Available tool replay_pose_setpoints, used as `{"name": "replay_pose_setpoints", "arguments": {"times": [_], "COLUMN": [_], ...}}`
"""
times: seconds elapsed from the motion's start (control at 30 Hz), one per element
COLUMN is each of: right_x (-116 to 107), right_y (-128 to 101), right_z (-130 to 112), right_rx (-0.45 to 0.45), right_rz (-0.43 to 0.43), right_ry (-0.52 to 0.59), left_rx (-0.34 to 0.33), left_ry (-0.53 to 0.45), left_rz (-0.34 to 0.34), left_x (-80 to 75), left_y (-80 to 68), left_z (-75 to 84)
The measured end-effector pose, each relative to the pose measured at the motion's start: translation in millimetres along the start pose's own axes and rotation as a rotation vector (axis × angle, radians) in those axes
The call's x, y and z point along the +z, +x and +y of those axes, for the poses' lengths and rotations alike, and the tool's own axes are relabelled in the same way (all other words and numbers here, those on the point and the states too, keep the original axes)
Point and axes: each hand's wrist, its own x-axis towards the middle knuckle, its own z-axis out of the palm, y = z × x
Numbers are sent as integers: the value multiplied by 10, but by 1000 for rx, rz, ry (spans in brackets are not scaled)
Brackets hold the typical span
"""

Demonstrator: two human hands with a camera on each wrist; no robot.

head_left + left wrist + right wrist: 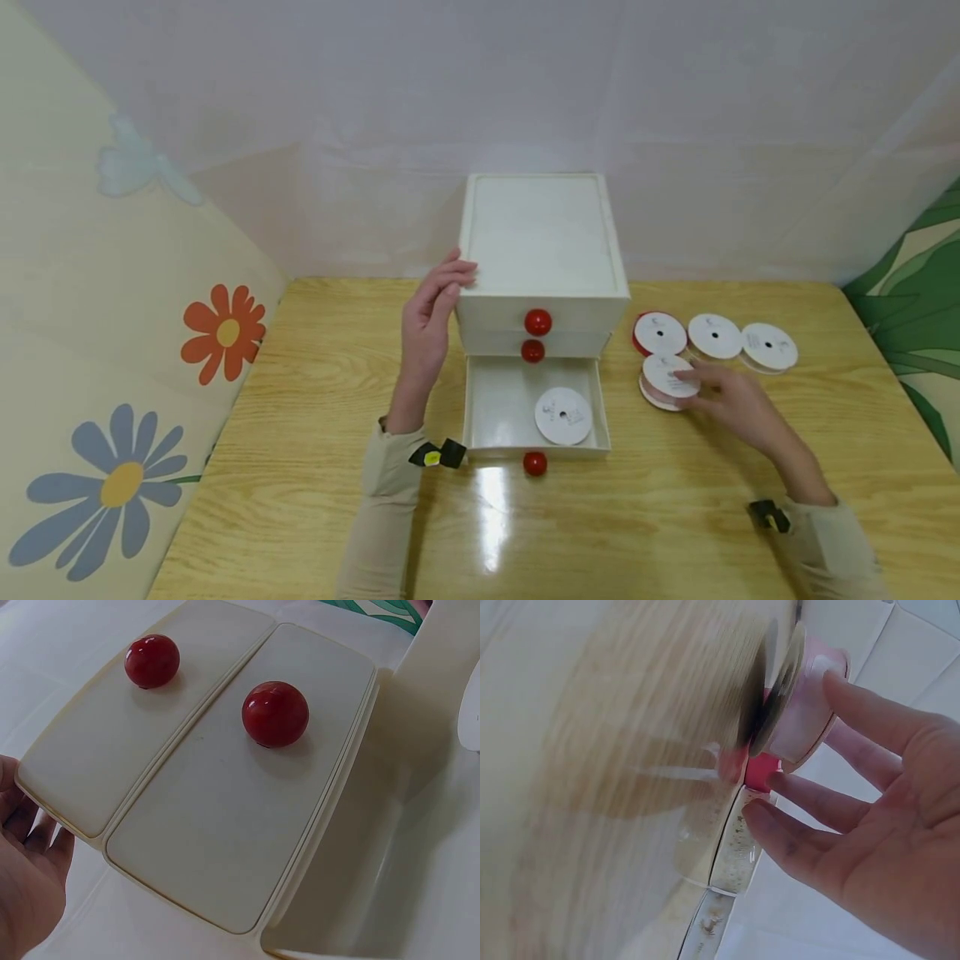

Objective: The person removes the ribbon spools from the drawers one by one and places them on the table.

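Observation:
A white three-drawer cabinet (pixel 543 242) with red knobs (pixel 537 322) stands at the back of the wooden table. Its bottom drawer (pixel 471 404) is pulled out and holds one white ribbon spool (pixel 563 415). My left hand (pixel 438 292) rests with straight fingers against the cabinet's upper left edge; the left wrist view shows its palm (pixel 26 877) beside the two closed drawer fronts (pixel 225 802). My right hand (pixel 716 390) reaches onto a pink ribbon spool (pixel 663 379) right of the drawer. Its extended fingers (pixel 847 690) touch the pink spool (pixel 802 712).
Three more spools lie in a row behind the pink one: a red one (pixel 658 333) and two white ones (pixel 714 335) (pixel 768 346). A flowered panel (pixel 112 333) borders the table on the left, a green-patterned one (pixel 922 300) on the right.

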Motion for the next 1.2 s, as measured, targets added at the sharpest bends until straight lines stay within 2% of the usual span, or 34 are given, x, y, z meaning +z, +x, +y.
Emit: {"name": "replay_pose_setpoints", "arguments": {"times": [0.27,0.47,0.67,0.87,1.1,1.2], "right_x": [-8,20,52,168,334,428], "right_y": [-3,-23,-42,-62,-67,-30], "right_z": [-25,-93,-381,-697,-1058,-1153], "right_rx": [-2,-29,-100,-260,-317,-373], "right_rz": [-67,-59,10,60,9,-6], "right_ry": [-36,-46,-64,-79,-47,-52], "left_rx": [-3,-4,-6,-10,0,-3], "left_ry": [-3,1,1,3,8,5], "left_rz": [3,5,7,2,-4,-1], "left_x": [4,9,10,-1,-7,-3], "left_y": [1,-3,-1,-7,1,3], "left_z": [8,5,8,7,-4,-1]}}
